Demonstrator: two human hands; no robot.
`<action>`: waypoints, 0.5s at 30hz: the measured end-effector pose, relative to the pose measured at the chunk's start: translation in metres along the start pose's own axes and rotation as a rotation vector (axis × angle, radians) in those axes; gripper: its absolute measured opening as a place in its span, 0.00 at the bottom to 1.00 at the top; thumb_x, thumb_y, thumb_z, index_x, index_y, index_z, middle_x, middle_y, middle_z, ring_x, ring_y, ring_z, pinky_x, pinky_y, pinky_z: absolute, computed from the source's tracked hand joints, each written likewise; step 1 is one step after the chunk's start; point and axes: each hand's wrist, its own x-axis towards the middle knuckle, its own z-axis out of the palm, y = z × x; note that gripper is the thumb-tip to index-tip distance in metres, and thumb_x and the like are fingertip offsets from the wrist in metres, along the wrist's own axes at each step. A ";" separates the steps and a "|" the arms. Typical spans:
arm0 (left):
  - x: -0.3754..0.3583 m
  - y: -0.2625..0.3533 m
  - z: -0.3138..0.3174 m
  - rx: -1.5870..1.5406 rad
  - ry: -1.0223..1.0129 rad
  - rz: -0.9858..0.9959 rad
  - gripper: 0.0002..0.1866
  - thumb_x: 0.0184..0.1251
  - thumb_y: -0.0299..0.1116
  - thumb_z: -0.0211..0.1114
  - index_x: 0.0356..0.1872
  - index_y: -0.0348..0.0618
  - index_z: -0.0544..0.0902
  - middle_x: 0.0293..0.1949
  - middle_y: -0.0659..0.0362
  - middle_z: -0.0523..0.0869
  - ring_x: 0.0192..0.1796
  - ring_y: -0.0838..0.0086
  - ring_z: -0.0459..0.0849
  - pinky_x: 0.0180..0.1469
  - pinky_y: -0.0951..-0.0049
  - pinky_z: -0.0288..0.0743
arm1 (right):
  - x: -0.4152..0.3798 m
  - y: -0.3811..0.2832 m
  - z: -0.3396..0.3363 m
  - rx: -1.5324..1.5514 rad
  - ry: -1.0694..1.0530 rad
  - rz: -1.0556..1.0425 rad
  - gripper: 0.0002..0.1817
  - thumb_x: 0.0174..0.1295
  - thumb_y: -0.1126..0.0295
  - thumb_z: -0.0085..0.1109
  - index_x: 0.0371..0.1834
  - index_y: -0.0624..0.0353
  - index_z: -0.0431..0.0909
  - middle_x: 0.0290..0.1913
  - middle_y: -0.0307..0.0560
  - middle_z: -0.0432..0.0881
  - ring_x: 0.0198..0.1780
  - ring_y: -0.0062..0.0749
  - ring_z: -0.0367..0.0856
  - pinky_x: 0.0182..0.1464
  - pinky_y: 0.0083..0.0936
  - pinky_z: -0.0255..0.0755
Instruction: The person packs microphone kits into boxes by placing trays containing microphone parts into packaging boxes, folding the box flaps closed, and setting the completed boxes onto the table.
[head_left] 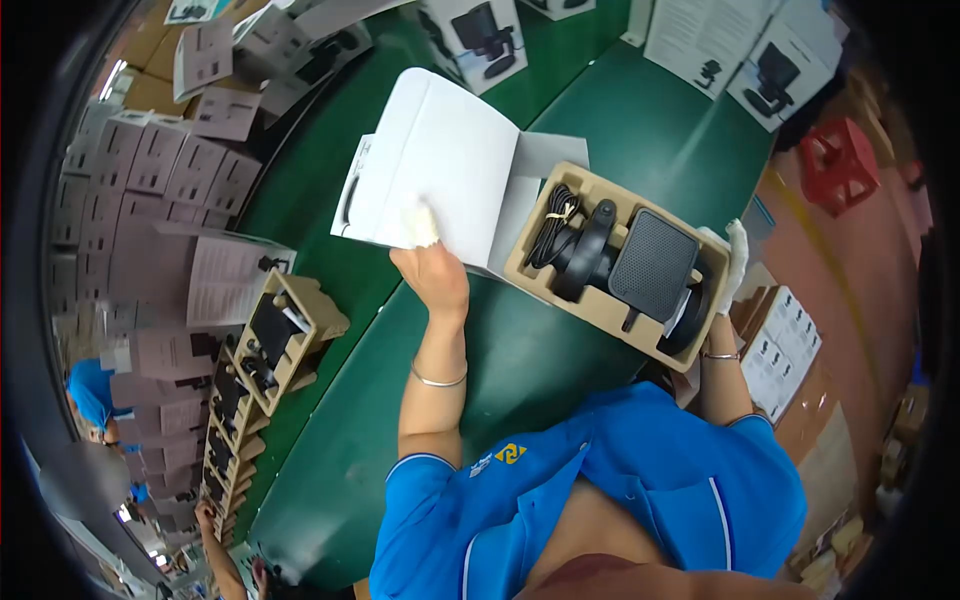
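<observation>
My left hand (436, 276) grips the near side of a white cardboard box (450, 150), the thumb with a white cover lying on its top face. The box's right end stands open with its flaps (553, 153) out. Against that opening lies a brown moulded pulp tray (600, 322). It holds a bundled black cable (552, 228), a black stand part (597, 250), a black mesh-fronted block (654, 264) and a round black base (690, 318), partly hidden. At the tray's right end, my right hand (732, 270), with white finger covers, is closed round the edge.
Printed boxes (480, 42) stand at the back of the green table (510, 350). Further filled pulp trays (272, 340) line up at the left beside stacked cartons (150, 165). A red stool (838, 165) stands on the floor at right. Another person's arm (220, 560) shows lower left.
</observation>
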 end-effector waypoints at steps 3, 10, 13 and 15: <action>-0.012 -0.007 0.006 -0.116 -0.134 -0.061 0.21 0.68 0.34 0.48 0.58 0.32 0.68 0.59 0.47 0.70 0.57 0.57 0.71 0.58 0.62 0.62 | -0.006 -0.004 0.005 -0.015 0.044 -0.042 0.21 0.63 0.56 0.48 0.54 0.57 0.68 0.37 0.48 0.80 0.39 0.30 0.76 0.50 0.23 0.67; -0.024 -0.049 -0.024 0.137 -0.509 0.196 0.26 0.64 0.37 0.53 0.59 0.30 0.65 0.59 0.45 0.70 0.61 0.52 0.68 0.63 0.58 0.56 | 0.013 0.033 0.022 -0.060 -0.015 -0.070 0.23 0.63 0.56 0.47 0.56 0.58 0.65 0.35 0.49 0.79 0.40 0.31 0.76 0.50 0.23 0.67; -0.019 -0.046 -0.030 0.144 -0.530 0.175 0.27 0.64 0.38 0.53 0.60 0.30 0.64 0.59 0.45 0.70 0.61 0.52 0.67 0.64 0.58 0.55 | 0.023 0.043 0.039 -0.150 -0.096 -0.151 0.23 0.63 0.56 0.47 0.56 0.58 0.65 0.34 0.49 0.79 0.40 0.31 0.76 0.50 0.23 0.67; -0.019 -0.040 -0.034 0.197 -0.510 0.172 0.27 0.63 0.39 0.53 0.60 0.30 0.65 0.59 0.46 0.70 0.62 0.52 0.67 0.64 0.58 0.55 | 0.018 0.048 0.059 -0.355 -0.143 -0.334 0.23 0.63 0.56 0.47 0.56 0.57 0.64 0.34 0.48 0.79 0.39 0.30 0.76 0.49 0.23 0.67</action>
